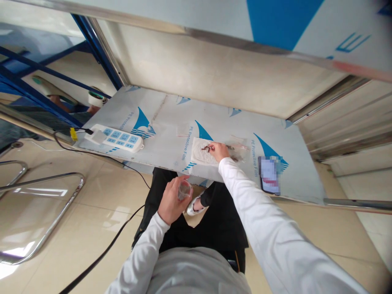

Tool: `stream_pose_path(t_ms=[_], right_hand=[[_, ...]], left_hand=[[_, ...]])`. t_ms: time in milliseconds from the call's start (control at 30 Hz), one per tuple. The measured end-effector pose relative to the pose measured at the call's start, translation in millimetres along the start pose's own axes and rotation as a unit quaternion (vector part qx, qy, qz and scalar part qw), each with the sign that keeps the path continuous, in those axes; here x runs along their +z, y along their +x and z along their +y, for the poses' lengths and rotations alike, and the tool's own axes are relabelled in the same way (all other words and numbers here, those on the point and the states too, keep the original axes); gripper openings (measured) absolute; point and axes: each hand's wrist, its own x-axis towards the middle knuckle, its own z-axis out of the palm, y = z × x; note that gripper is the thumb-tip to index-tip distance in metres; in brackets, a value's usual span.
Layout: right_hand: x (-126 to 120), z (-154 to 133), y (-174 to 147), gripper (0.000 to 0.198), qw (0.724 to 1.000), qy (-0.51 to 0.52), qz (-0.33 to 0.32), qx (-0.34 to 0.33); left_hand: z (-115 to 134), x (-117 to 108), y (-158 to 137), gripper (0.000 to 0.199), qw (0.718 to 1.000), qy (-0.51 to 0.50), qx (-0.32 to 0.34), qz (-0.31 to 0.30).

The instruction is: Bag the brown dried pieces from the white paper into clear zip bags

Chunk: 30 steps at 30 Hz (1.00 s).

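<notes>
My left hand (pixel 172 199) is wrapped round a small clear plastic cup (pixel 185 190), held over my lap in front of the shelf's edge. Further forward, my right hand (pixel 219 152) reaches down to a white paper tissue (pixel 199 154) lying on the shelf. Its fingers are pinched at small dark brown pieces (pixel 206 148) on the tissue; what the pieces are I cannot make out. Just right of that hand lies a clear plastic bag (pixel 240 151), with something dark showing in it, partly hidden behind the wrist.
A white power strip (pixel 114 138) with a black cable lies at the left of the film-covered metal shelf (pixel 165 151). Toward the right sits a phone (pixel 270 175). An upper shelf (pixel 214 20) overhangs the back. A chrome-framed chair (pixel 45 220) stands at left.
</notes>
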Motion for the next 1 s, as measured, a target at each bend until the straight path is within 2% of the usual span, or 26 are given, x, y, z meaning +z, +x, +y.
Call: stream_pose_path(t_ms=[200, 333, 433, 500, 600, 700, 767, 867, 933, 1000], right_hand=[[-2.8, 1.5, -1.0, 0.018, 0.999, 0.018, 0.029, 0.020], [-22.5, -16.9, -23.7, 0.027, 0.996, 0.071, 0.057, 0.004], [-49.5, -46.8, -67.6, 0.019, 0.973, 0.202, 0.079, -0.079], [-67.0, -66.9, -98.4, 0.011, 0.957, 0.240, 0.030, -0.159], [-81.6, -87.7, -127.3, 0.008, 0.943, 0.217, -0.017, -0.251], [-82.9, -95.2, -134.3, 0.010, 0.939, 0.150, -0.033, -0.308], [-81.0, -93.7, -132.8, 0.013, 0.933, 0.146, -0.043, -0.325], [-73.5, -78.2, -120.3, 0.016, 0.929, 0.229, -0.035, -0.287], [-61.7, -57.5, -100.9, 0.017, 0.948, 0.251, 0.019, -0.195], [-43.7, -32.1, -74.5, 0.016, 0.975, 0.193, 0.075, -0.075]], left_hand=[[-1.2, 3.5, 10.1, 0.039, 1.000, -0.025, 0.001, -0.007], [0.6, 2.0, 17.4, 0.040, 0.999, -0.049, 0.000, 0.000], [2.6, 0.8, 22.0, 0.043, 0.998, -0.067, 0.005, 0.008], [4.7, 1.1, 24.0, 0.044, 0.997, -0.078, 0.012, 0.011], [9.2, 3.6, 25.9, 0.045, 0.994, -0.099, 0.031, 0.014], [13.1, 7.5, 26.7, 0.045, 0.992, -0.112, 0.054, 0.013], [13.9, 9.6, 26.6, 0.046, 0.992, -0.113, 0.063, 0.015], [12.9, 10.1, 25.0, 0.044, 0.993, -0.107, 0.049, 0.028], [11.8, 8.7, 23.0, 0.042, 0.994, -0.103, 0.029, 0.033], [10.7, 6.7, 20.4, 0.042, 0.994, -0.101, 0.015, 0.031]])
